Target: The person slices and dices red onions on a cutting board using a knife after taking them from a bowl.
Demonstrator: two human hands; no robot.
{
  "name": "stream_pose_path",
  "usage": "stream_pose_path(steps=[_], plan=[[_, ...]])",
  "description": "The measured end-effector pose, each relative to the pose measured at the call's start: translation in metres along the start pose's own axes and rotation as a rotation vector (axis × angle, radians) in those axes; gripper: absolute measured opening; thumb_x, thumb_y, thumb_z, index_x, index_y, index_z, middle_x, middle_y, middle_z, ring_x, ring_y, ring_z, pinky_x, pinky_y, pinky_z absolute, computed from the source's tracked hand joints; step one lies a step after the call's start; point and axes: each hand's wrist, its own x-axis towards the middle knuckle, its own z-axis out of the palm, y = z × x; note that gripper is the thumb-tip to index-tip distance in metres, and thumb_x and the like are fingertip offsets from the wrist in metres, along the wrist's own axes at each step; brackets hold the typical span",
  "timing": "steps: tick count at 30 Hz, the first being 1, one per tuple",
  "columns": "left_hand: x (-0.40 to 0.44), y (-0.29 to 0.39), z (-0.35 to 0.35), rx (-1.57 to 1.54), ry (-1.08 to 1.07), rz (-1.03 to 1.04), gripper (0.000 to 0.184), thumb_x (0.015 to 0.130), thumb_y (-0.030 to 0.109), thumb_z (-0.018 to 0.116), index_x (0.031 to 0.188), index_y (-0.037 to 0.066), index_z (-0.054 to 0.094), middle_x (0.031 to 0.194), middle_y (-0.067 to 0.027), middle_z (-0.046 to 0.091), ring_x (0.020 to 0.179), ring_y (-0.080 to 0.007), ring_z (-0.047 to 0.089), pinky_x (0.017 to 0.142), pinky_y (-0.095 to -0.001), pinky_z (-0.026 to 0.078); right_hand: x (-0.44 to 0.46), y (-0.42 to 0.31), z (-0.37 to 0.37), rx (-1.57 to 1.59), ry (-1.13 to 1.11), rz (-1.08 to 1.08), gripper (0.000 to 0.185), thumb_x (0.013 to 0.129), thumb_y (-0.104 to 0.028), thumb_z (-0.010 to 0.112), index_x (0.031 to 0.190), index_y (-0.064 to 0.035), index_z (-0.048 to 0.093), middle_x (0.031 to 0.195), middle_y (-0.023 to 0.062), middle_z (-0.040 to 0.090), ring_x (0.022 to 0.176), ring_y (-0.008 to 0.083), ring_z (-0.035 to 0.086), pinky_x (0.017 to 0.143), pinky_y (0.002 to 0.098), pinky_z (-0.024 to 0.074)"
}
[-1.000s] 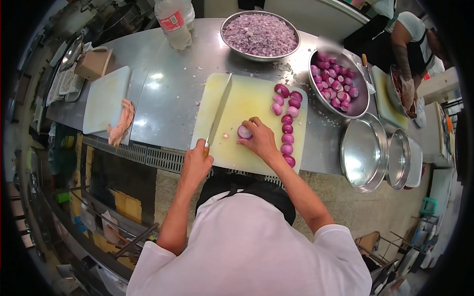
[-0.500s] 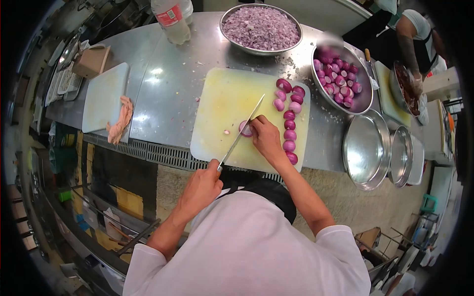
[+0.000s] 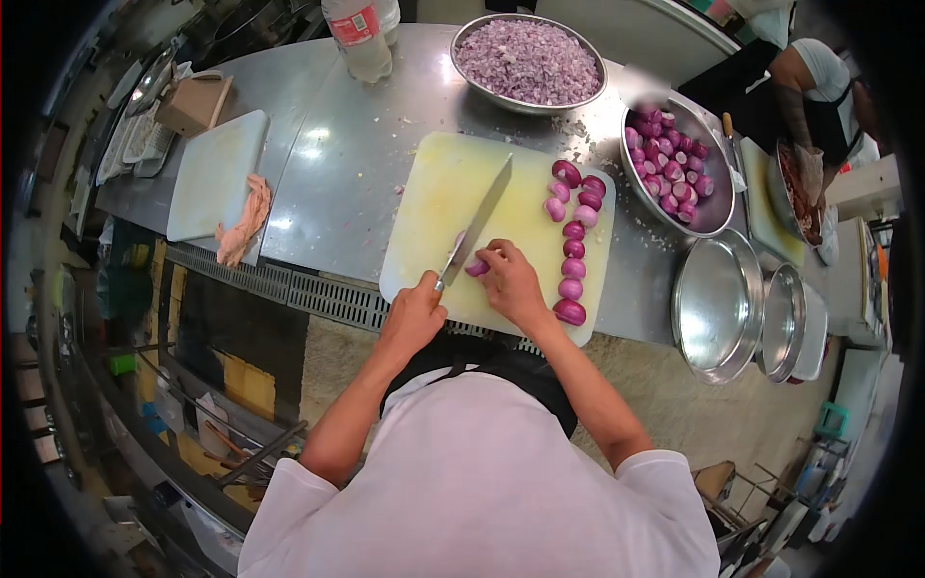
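My left hand (image 3: 415, 307) is closed round the handle of a long knife (image 3: 488, 210), whose blade points away over the yellowish-white cutting board (image 3: 438, 183). The flat of the blade faces up. Close to its right side, my right hand (image 3: 511, 281) grips a piece of red onion (image 3: 476, 267) between bent fingers, low over the board. Another bit of onion (image 3: 460, 238) shows at the blade's left side, partly hidden by it. Several peeled red onions (image 3: 570, 288) sit in a row along the board's right side.
Behind the board stands a bowl of chopped onion (image 3: 528, 60); a bowl of peeled onions (image 3: 711, 212) is right of it. Metal pans (image 3: 715, 308) lie at the table's right edge. A second board (image 3: 207, 183) with a crumpled cloth (image 3: 245, 226) lies left. A co-worker (image 3: 800, 96) stands far right.
The knife has turned from edge-on to showing its flat side. The onion under it now shows as pieces on both sides of the blade. My right hand has moved slightly nearer me.
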Motion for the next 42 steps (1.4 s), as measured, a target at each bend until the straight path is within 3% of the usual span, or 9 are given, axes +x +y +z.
stream_pose_path(steps=[3,4,10,13,17,24,28,33,42], plan=[[-0.008,-0.009,-0.003,-0.023,0.003,-0.002,0.027,0.085,0.003,0.065,0.107,-0.001,0.049,0.083,-0.033,0.068,0.087,-0.0568,0.065,0.076,-0.0614,0.051,-0.004,-0.017,0.01,-0.077,-0.085,0.018,0.048,0.077,0.004,0.076,0.124,-0.0039,0.067,0.124,0.0138,0.064,0.104,0.0374,0.067,0.087,0.0452,0.0571],[-0.008,-0.008,-0.002,-0.023,-0.001,-0.004,0.027,0.085,0.003,0.065,0.107,-0.001,0.049,0.083,-0.033,0.068,0.087,-0.0568,0.065,0.076,-0.0614,0.051,-0.004,-0.018,0.012,-0.069,-0.058,-0.003,0.041,0.08,-0.002,0.076,0.12,-0.0044,0.068,0.119,0.013,0.065,0.1,0.0369,0.065,0.086,0.0451,0.0561],[-0.017,0.016,-0.015,-0.014,-0.004,-0.004,0.028,0.086,0.003,0.064,0.108,-0.001,0.047,0.082,-0.0342,0.067,0.087,-0.0574,0.065,0.075,-0.0621,0.05,0.001,-0.016,0.014,-0.066,-0.032,0.002,0.02,0.085,-0.001,0.07,0.105,-0.0042,0.066,0.103,0.0128,0.064,0.093,0.0362,0.064,0.08,0.0452,0.0549],[-0.023,0.023,-0.015,-0.025,-0.004,-0.016,0.03,0.085,0.006,0.062,0.11,-0.002,0.049,0.078,-0.0313,0.064,0.083,-0.0558,0.063,0.072,-0.0577,0.048,0.0,-0.015,0.018,-0.075,0.008,-0.023,0.016,0.087,0.0,0.067,0.102,-0.0047,0.065,0.099,0.0124,0.062,0.089,0.0365,0.063,0.078,0.046,0.0543],[0.013,0.008,0.026,-0.069,0.058,0.055,0.031,0.085,0.005,0.063,0.112,-0.002,0.049,0.08,-0.0317,0.066,0.084,-0.0559,0.064,0.072,-0.0585,0.048,0.0,-0.012,0.023,-0.07,0.014,-0.009,0.016,0.087,0.0,0.067,0.102,-0.0054,0.065,0.098,0.0119,0.062,0.089,0.0362,0.063,0.077,0.046,0.0541],[-0.012,0.031,-0.011,0.002,-0.026,0.02,0.034,0.085,0.006,0.065,0.115,-0.001,0.05,0.081,-0.0322,0.066,0.083,-0.0564,0.064,0.073,-0.0595,0.049,-0.003,-0.007,0.023,-0.015,0.074,-0.021,0.011,0.087,0.0,0.067,0.095,-0.005,0.063,0.093,0.0122,0.062,0.089,0.0359,0.063,0.075,0.0467,0.0537],[0.006,0.015,0.023,0.005,0.017,0.035,0.034,0.085,0.005,0.064,0.114,-0.001,0.049,0.082,-0.0319,0.066,0.083,-0.0557,0.064,0.073,-0.0593,0.048,-0.006,-0.008,0.023,0.005,0.083,0.016,0.008,0.087,0.0,0.067,0.092,-0.0037,0.063,0.09,0.0132,0.061,0.087,0.0365,0.064,0.073,0.0469,0.0539],[-0.006,0.038,-0.007,0.039,-0.053,0.017,0.029,0.086,0.002,0.063,0.111,-0.003,0.049,0.081,-0.0334,0.067,0.086,-0.057,0.065,0.075,-0.0616,0.051,-0.005,-0.009,0.021,0.096,0.097,0.007,0.007,0.087,0.001,0.068,0.092,-0.0025,0.063,0.088,0.0142,0.061,0.083,0.0378,0.065,0.071,0.0471,0.0539],[0.009,0.027,0.016,-0.024,-0.008,0.035,0.027,0.087,0.005,0.064,0.108,-0.001,0.047,0.08,-0.0298,0.066,0.084,-0.0556,0.065,0.073,-0.0596,0.048,-0.011,-0.002,0.027,0.128,0.13,-0.027,0.007,0.087,0.004,0.067,0.09,-0.0012,0.063,0.087,0.0159,0.061,0.081,0.0388,0.065,0.07,0.047,0.0541]])
